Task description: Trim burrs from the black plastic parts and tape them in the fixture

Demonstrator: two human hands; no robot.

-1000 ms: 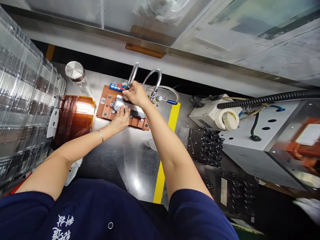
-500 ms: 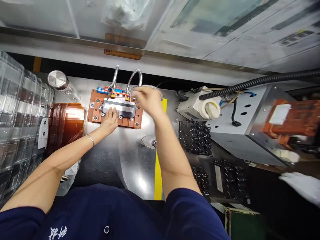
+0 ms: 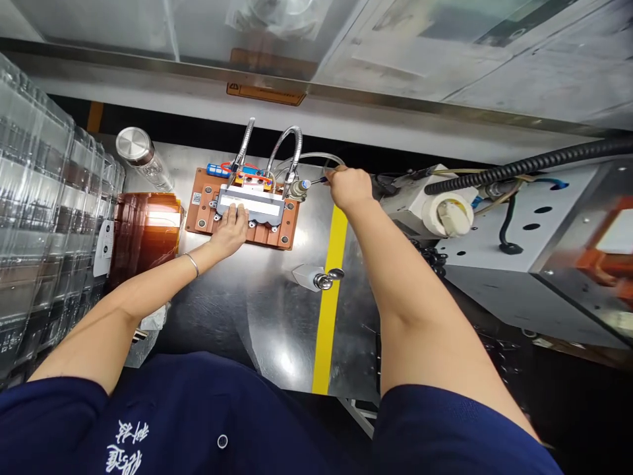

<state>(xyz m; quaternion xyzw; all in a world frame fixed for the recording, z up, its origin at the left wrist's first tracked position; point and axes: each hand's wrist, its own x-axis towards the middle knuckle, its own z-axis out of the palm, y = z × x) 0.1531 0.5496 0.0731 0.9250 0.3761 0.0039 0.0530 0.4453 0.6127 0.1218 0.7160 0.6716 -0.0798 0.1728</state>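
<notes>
A black part with a white top strip (image 3: 252, 205) rests on a brown fixture plate (image 3: 202, 179). On its left front edge lies my left hand (image 3: 230, 229), flat with the fingers stretched out. Two bent metal tubes (image 3: 295, 142) stand behind the part, beside red wires and a blue cylinder (image 3: 217, 170). Right of the plate my right hand (image 3: 349, 189) is closed round a thin dark tool (image 3: 319, 181), whose tip points left to a small round metal fitting (image 3: 299, 190). Most of the tool is hidden in the fist.
Left stand clear plastic trays (image 3: 44, 218), an orange translucent stack (image 3: 148, 227) and a glass bottle (image 3: 141, 155). A white bottle with a metal cap (image 3: 309, 277) stands near the yellow strip (image 3: 330, 303). Right are a white machine head (image 3: 445, 211) and a grey metal box (image 3: 499, 237).
My right hand has moved right, away from the plate, and now shows a thin tool in it. My left hand stays on the part. The whole view has shifted.
</notes>
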